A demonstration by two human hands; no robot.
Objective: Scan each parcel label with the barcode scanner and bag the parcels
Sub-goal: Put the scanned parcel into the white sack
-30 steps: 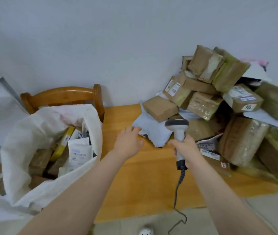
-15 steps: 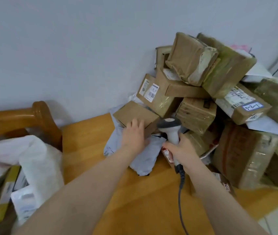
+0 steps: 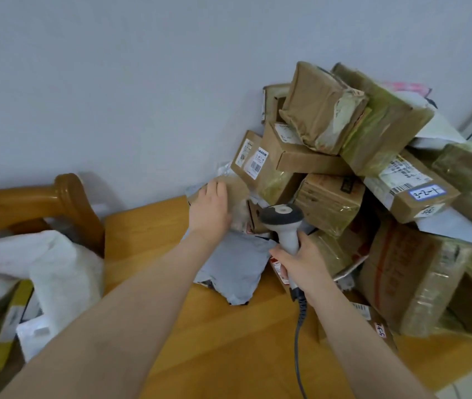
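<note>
- Fingers (image 3: pixel 219 189) of the left hand (image 3: pixel 210 213) bend over the top of a small brown box (image 3: pixel 237 188) and hold it. The box is blurry, so I cannot see the thumb.
- Fingers (image 3: pixel 280 254) of the right hand (image 3: pixel 305 264) wrap tight round the handle of the barcode scanner (image 3: pixel 282 216). Its grey head points at the pile, just beside the small box.
- That box sits at the front of the big parcel pile (image 3: pixel 329 197), on top of a grey mailer bag (image 3: pixel 229 267) on the tabletop (image 3: pixel 154 240).
- I think the job right now is to pick this box and scan it.
- To do it well, turn the box until its label faces the scanner. I cannot see a label on it yet.
- Lift the box slowly, because other boxes lean close by and may slide.
- After the scan, the box goes in the white sack (image 3: pixel 56 263) on the left, which has parcels in it already.
- One box (image 3: pixel 260 180) has two white barcode stickers, too small to read.
- Another box (image 3: pixel 413 203) has a blue-edged sticker (image 3: pixel 427 192) with hand-written "3-2-" and one more mark I cannot tell.
</note>
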